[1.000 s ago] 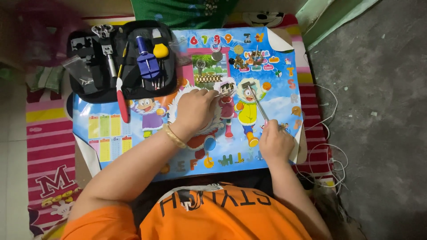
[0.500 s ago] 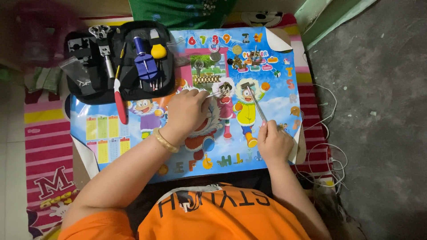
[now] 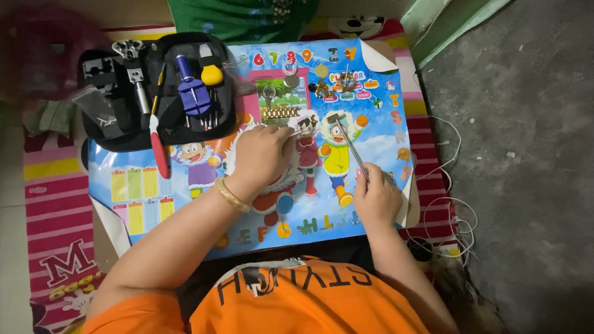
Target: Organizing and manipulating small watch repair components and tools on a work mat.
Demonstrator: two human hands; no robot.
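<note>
My left hand rests fingers-down on a bright cartoon poster mat, pinching a small pale object at its fingertips; what it is stays too small to tell. My right hand holds a thin metal tool like a small hammer, its head pointing up and away near the mat's middle. A gold bangle circles my left wrist. Small round metal parts and a cluster of tiny pieces lie on the mat beyond my hands.
An open black tool case sits at the mat's upper left with a blue tool, a yellow-handled tool, metal pliers and a red-handled tool. White cable loops on the right over grey floor.
My left hand has shifted slightly up and to the right across the mat. My right hand and its thin tool have stayed in nearly the same place.
</note>
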